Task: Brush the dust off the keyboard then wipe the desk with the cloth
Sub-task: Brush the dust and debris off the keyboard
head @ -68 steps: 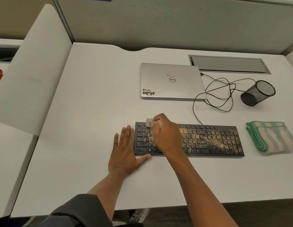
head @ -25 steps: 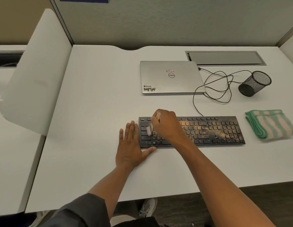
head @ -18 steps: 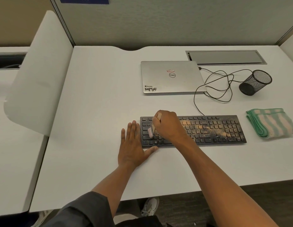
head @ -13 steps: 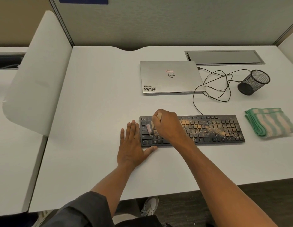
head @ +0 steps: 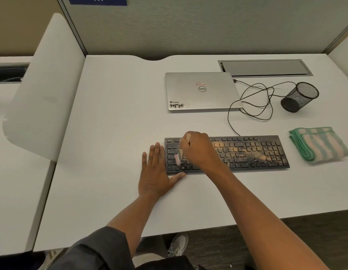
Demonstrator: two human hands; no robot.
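Head view, one keyboard, one cloth, two hands

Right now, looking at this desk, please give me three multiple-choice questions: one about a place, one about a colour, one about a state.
1. Where does the folded cloth lie?
A. On the laptop
B. On the desk, right of the keyboard
C. Under the left hand

2. What colour is the keyboard?
A. Black
B. White
C. Red

3. What is the right hand doing?
A. Resting flat on the desk
B. Gripping a small brush
C. Holding the cloth

Answers:
1 B: the cloth rests on the desk past the keyboard's right end.
2 A: its frame and keys are black under tan dust.
3 B: its fingers curl round the brush over the left keys; the left hand lies flat.
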